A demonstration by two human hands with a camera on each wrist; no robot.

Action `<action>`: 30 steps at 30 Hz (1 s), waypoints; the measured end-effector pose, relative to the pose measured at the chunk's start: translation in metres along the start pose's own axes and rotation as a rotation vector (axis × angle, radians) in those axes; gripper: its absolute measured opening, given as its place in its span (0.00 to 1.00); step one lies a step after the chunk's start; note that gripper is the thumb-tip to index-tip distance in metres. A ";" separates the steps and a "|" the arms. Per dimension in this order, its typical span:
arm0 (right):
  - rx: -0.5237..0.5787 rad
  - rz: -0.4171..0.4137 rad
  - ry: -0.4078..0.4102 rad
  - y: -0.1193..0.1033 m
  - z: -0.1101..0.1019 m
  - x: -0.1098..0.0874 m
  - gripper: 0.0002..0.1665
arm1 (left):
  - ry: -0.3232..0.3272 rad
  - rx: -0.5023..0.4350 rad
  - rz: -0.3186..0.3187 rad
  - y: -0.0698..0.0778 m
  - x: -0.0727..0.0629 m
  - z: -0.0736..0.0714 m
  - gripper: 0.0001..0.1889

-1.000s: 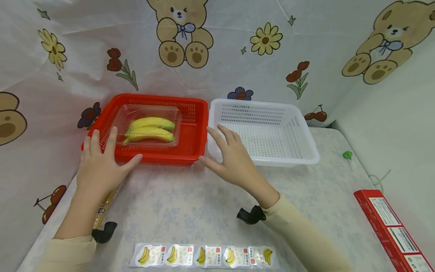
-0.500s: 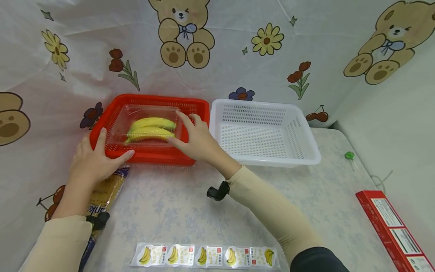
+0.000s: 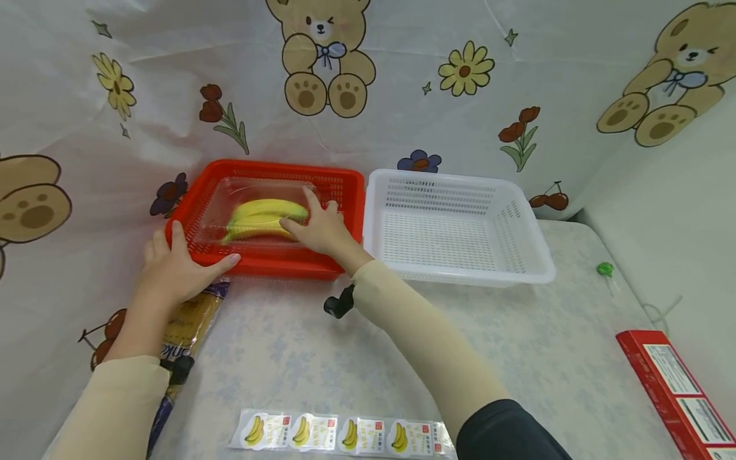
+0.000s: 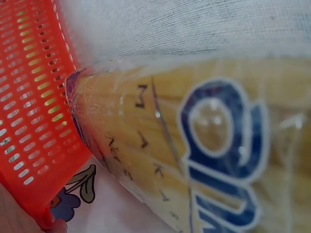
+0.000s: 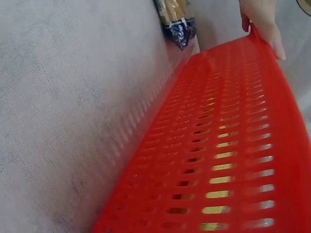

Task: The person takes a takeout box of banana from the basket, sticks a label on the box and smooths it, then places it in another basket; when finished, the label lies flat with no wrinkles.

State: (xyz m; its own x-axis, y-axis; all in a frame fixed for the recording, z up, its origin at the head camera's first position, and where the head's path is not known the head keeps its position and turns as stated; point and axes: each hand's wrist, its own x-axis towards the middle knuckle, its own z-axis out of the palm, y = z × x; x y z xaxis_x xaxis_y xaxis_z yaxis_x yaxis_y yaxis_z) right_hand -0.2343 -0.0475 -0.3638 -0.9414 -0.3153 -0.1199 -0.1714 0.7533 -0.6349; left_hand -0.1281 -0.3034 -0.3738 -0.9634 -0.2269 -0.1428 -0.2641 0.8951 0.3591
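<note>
My left hand (image 3: 172, 271) grips the front left corner of a red plastic basket (image 3: 276, 265); in the right wrist view the thumb lies over its rim. Inside the basket is a clear plastic box (image 3: 215, 233) with yellow bananas (image 3: 261, 220) in it. My right hand (image 3: 322, 230) holds the right end of that box, thumb over the lid and fingers bent toward its right side; some fingertips are hidden. In the right wrist view the red basket wall (image 5: 214, 136) blocks sight of this hand. Under my left forearm lies a clear-wrapped packet (image 4: 141, 126) of long yellow sticks.
A white basket (image 3: 460, 275) stands right beside the red one. Along the table's front edge lies a strip of banana stickers (image 3: 345, 434). On the right are a red box (image 3: 667, 383) with white labels and a small green-topped item (image 3: 605, 269). A printed cloth hangs behind.
My right hand has moved left from the white basket's edge to the right end of the clear box. My left hand has settled onto the red basket's corner, uncovering more of the packet.
</note>
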 end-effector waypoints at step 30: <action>0.426 -0.061 -0.140 0.015 0.005 0.021 0.47 | 0.036 -0.016 -0.003 0.000 0.002 0.002 0.75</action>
State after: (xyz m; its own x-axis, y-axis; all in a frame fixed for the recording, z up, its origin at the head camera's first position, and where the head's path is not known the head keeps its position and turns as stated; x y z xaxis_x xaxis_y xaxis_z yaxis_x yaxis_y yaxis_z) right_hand -0.2548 -0.0459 -0.3797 -0.8799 -0.4489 -0.1560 -0.0627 0.4350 -0.8982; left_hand -0.1295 -0.3029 -0.3758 -0.9637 -0.2431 -0.1106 -0.2670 0.8884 0.3735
